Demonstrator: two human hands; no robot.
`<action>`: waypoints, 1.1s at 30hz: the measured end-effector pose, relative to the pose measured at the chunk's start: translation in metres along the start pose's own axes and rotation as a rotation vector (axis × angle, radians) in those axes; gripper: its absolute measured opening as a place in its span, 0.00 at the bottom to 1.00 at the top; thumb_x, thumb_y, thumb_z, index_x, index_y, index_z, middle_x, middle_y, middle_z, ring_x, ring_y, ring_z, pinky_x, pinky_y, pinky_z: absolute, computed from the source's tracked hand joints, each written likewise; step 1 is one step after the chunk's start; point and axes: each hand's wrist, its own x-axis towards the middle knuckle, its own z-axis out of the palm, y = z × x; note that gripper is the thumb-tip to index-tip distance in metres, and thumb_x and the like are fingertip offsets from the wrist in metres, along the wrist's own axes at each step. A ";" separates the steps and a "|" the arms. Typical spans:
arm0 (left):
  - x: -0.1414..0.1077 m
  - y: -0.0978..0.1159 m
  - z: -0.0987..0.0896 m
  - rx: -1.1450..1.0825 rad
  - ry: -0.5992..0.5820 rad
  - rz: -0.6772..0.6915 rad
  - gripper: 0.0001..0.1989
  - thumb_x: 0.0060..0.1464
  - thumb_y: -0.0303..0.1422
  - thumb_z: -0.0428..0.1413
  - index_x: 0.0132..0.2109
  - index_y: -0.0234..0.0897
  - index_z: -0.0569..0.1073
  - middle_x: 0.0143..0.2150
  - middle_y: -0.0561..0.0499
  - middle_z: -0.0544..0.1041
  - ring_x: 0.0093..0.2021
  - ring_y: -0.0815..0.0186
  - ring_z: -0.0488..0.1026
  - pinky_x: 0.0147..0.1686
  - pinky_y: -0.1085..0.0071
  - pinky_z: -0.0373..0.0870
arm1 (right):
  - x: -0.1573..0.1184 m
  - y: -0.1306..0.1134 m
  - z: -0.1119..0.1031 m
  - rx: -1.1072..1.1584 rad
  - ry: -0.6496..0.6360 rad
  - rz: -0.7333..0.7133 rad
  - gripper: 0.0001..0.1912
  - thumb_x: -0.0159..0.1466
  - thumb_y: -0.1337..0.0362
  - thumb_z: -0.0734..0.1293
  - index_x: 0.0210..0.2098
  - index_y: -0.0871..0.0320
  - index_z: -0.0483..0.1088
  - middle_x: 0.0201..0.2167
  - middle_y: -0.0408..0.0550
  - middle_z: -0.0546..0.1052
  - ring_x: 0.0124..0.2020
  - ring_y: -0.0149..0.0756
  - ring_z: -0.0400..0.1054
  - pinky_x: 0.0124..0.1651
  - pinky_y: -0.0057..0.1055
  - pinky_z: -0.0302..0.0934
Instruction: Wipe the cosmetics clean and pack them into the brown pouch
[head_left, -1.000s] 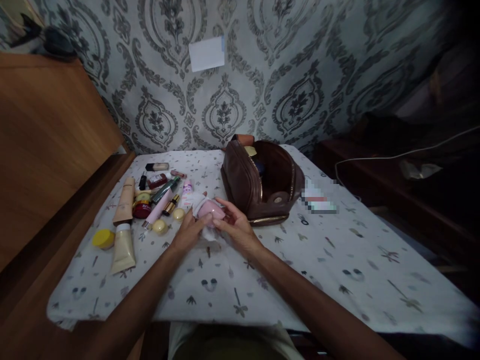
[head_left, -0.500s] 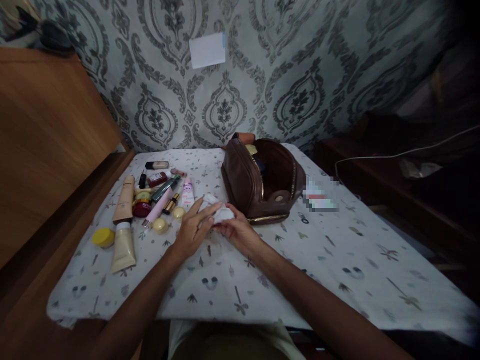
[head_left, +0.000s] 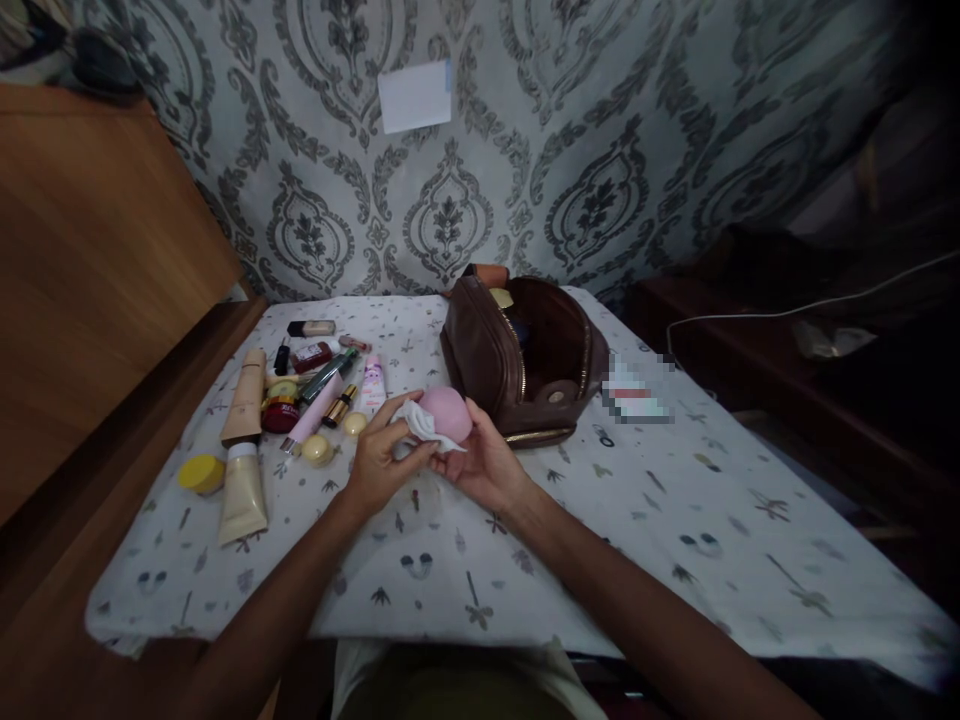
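My right hand (head_left: 484, 465) is closed round the lower right side of a smooth, round pink container (head_left: 448, 414). Whether it is a jar or a compact I cannot tell. In my left hand (head_left: 381, 460) a crumpled white wipe (head_left: 421, 424) is pinched, lying against the container's left and lower side. Just behind my right hand stands a brown toiletry bag (head_left: 480, 360), unzipped, with a few items inside. Left of my hands are two small cream-coloured round pots (head_left: 318, 450) and a pink-and-white tube (head_left: 373, 382).
More cosmetics lie at the left: a peach tube (head_left: 244, 395), a cream tube (head_left: 244, 495), a yellow-lidded jar (head_left: 202, 473), a red jar (head_left: 280, 412) and several bottles. A blurred-out flat item (head_left: 637, 390) lies right of the bag. A wooden cabinet (head_left: 97, 260) borders the left.
The pink container now shows; before, the white wipe covered what my hands held. The wipe has shifted left and down off its top. The bag and cosmetics have stayed put.
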 end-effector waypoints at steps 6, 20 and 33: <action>0.003 -0.001 -0.002 -0.092 -0.044 -0.097 0.13 0.58 0.38 0.58 0.47 0.35 0.73 0.49 0.43 0.75 0.49 0.57 0.72 0.49 0.64 0.68 | 0.000 -0.002 -0.002 0.007 -0.059 0.050 0.18 0.65 0.49 0.66 0.43 0.58 0.72 0.30 0.45 0.81 0.28 0.34 0.75 0.32 0.28 0.70; -0.001 -0.007 -0.004 -0.003 -0.026 0.018 0.14 0.64 0.35 0.52 0.53 0.35 0.72 0.52 0.43 0.77 0.55 0.57 0.71 0.57 0.61 0.64 | 0.002 0.006 -0.002 -0.089 -0.033 -0.150 0.16 0.55 0.61 0.78 0.41 0.58 0.77 0.35 0.43 0.82 0.34 0.29 0.76 0.38 0.23 0.73; 0.003 0.002 -0.002 -0.192 0.063 -0.256 0.10 0.62 0.39 0.52 0.44 0.38 0.71 0.40 0.50 0.75 0.44 0.61 0.72 0.48 0.66 0.67 | 0.000 0.001 0.000 -0.033 -0.073 -0.155 0.16 0.57 0.63 0.76 0.43 0.60 0.74 0.37 0.47 0.81 0.34 0.31 0.77 0.37 0.23 0.74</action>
